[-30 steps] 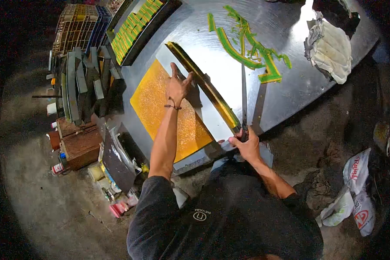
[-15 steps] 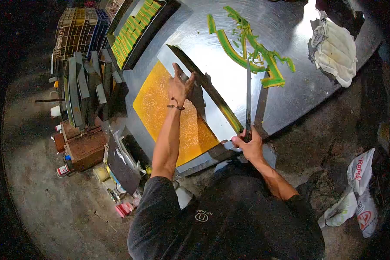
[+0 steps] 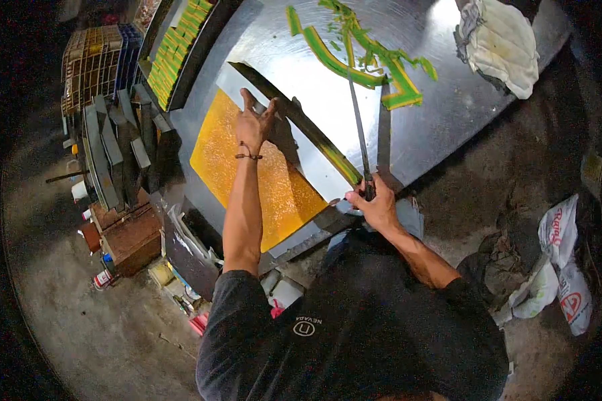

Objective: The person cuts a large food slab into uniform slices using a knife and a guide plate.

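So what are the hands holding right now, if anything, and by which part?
The right hand holds a long knife by its dark handle; the left hand is spread open, gripping nothing visible.

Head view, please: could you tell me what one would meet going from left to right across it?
Crates, dark tray with green and yellow strips, left hand, right hand gripping a long knife, whitish cloth.

Left of my left hand (image 3: pixel 253 125), grey floor (image 3: pixel 80 334) lies dim; right of it, glare (image 3: pixel 320 110) whitens the metal tabletop (image 3: pixel 441 130).
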{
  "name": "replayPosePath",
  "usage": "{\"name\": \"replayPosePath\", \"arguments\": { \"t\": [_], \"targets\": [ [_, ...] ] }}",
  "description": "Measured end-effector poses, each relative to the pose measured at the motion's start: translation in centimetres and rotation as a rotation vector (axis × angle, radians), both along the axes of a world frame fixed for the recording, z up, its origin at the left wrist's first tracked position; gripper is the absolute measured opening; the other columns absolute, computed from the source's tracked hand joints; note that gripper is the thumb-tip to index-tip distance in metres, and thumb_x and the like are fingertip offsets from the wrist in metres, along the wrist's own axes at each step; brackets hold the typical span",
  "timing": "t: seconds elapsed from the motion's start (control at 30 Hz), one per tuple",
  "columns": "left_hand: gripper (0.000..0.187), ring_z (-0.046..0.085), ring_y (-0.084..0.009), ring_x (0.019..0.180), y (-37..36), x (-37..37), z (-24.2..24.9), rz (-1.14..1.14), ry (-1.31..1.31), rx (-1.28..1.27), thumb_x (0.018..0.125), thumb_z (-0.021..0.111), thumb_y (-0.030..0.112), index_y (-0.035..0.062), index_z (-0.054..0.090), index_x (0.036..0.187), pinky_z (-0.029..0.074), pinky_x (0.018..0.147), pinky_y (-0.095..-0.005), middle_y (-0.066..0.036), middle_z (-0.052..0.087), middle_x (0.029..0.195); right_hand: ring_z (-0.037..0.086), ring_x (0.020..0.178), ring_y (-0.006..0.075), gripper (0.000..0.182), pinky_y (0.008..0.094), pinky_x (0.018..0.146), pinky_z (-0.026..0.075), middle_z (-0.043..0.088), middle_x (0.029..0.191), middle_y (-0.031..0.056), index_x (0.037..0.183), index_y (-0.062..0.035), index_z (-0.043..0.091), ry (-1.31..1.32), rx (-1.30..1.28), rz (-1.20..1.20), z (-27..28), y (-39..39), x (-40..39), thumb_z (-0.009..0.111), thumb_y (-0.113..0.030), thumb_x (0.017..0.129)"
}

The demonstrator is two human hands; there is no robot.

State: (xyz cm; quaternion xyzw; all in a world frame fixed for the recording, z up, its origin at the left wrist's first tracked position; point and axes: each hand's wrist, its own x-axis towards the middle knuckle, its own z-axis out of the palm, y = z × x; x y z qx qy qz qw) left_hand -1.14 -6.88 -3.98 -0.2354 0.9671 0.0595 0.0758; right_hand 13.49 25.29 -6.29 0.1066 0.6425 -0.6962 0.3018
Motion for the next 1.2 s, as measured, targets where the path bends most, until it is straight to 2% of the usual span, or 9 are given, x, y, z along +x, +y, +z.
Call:
{"name": "replayPosePath", "arguments": {
  "t": [0.27,0.4,0.5,0.6,0.63,0.7,0.83,1.07,1.2],
  "targets": [
    [0.104,0.066,-0.0492,0.089,-2.0,0.0,-1.6,-0.102,-0.066,-0.028,0.082,0.065,0.064,0.0014,0.021,0.153,0.055,0.073,-0.0483,-0.036,0.066,0.098,0.067,0.072,0.0212,0.038,0.0349,0.068,0.052,0.068,0.078,0.0089,0.095,-0.0013,0.058,0.067,0.152,0.062,-0.1,0.1,0.1,0.081,-0.027,0.079],
    [0.109,0.068,-0.0465,0.088,-2.6,0.3,-1.3,-0.174,-0.097,-0.014,0.080,0.067,0.067,0.0011,0.020,0.153,0.056,0.075,-0.0461,-0.035,0.066,0.096,0.064,0.064,0.0119,0.034,0.0297,0.057,0.049,0.062,0.071,0.0038,0.086,-0.0066,0.052,0.103,0.072,-0.012,-0.5,-0.2,0.4,0.081,-0.023,0.081],
    [0.122,0.071,-0.0352,0.083,-2.0,0.5,1.2,-0.107,-0.114,0.537,0.074,0.080,0.056,-0.0014,0.006,0.153,0.056,0.074,-0.0402,-0.025,0.070,0.091,0.063,0.064,0.0132,0.034,0.0310,0.058,0.049,0.062,0.070,0.0041,0.088,-0.0054,0.053,0.096,0.081,0.003,-1.0,-0.3,0.6,0.081,-0.023,0.081],
    [0.124,0.071,-0.0356,0.081,-6.1,-0.3,-0.3,-0.022,-0.333,0.907,0.075,0.082,0.049,0.0009,-0.002,0.154,0.056,0.072,-0.0410,-0.023,0.071,0.089,0.062,0.065,0.0161,0.034,0.0338,0.060,0.049,0.061,0.072,0.0061,0.093,-0.0028,0.055,0.145,0.168,0.050,-0.1,0.4,-0.1,0.079,-0.024,0.082],
    [0.124,0.071,-0.0356,0.081,-6.8,-0.1,-1.6,-0.023,-0.324,0.909,0.075,0.082,0.049,0.0009,-0.002,0.154,0.056,0.072,-0.0410,-0.023,0.071,0.089,0.062,0.067,0.0180,0.033,0.0355,0.061,0.049,0.061,0.073,0.0078,0.096,-0.0013,0.056,0.184,0.243,0.086,0.5,0.7,-0.7,0.077,-0.024,0.083],
    [0.123,0.071,-0.0374,0.077,-7.5,0.4,-3.6,-0.080,-0.263,0.392,0.076,0.082,0.044,0.0018,-0.004,0.154,0.056,0.069,-0.0432,-0.024,0.071,0.086,0.061,0.069,0.0209,0.033,0.0369,0.063,0.049,0.061,0.077,0.0101,0.103,0.0004,0.056,0.309,0.267,0.078,1.1,1.0,-1.6,0.074,-0.022,0.085],
    [0.137,0.069,-0.0396,0.074,-3.9,1.2,-0.9,-0.267,-0.067,0.125,0.064,0.085,0.054,-0.0025,-0.001,0.153,0.055,0.067,-0.0448,-0.026,0.070,0.084,0.062,0.090,0.0363,0.046,0.0445,0.078,0.050,0.062,0.099,0.0226,0.130,0.0053,0.049,0.556,0.239,0.128,4.9,-0.6,-5.7,0.060,-0.016,0.091],
    [0.137,0.068,-0.0414,0.075,-2.4,1.5,0.1,-0.190,0.037,0.235,0.061,0.090,0.047,-0.0019,0.002,0.153,0.056,0.068,-0.0426,-0.030,0.066,0.083,0.063,0.090,0.0459,0.046,0.0507,0.080,0.051,0.065,0.101,0.0291,0.137,0.0062,0.043,0.714,0.235,0.407,3.7,-11.1,-13.8,0.053,-0.013,0.096],
    [0.127,0.068,-0.0377,0.073,-2.6,1.9,-0.4,-0.243,0.104,0.373,0.068,0.089,0.029,-0.0021,0.000,0.153,0.056,0.065,-0.0417,-0.026,0.065,0.081,0.063,0.085,0.0474,0.044,0.0526,0.077,0.050,0.065,0.093,0.0305,0.134,0.0075,0.046,1.063,0.161,0.231,0.3,-14.8,-15.0,0.050,-0.014,0.097]
  ]
}}
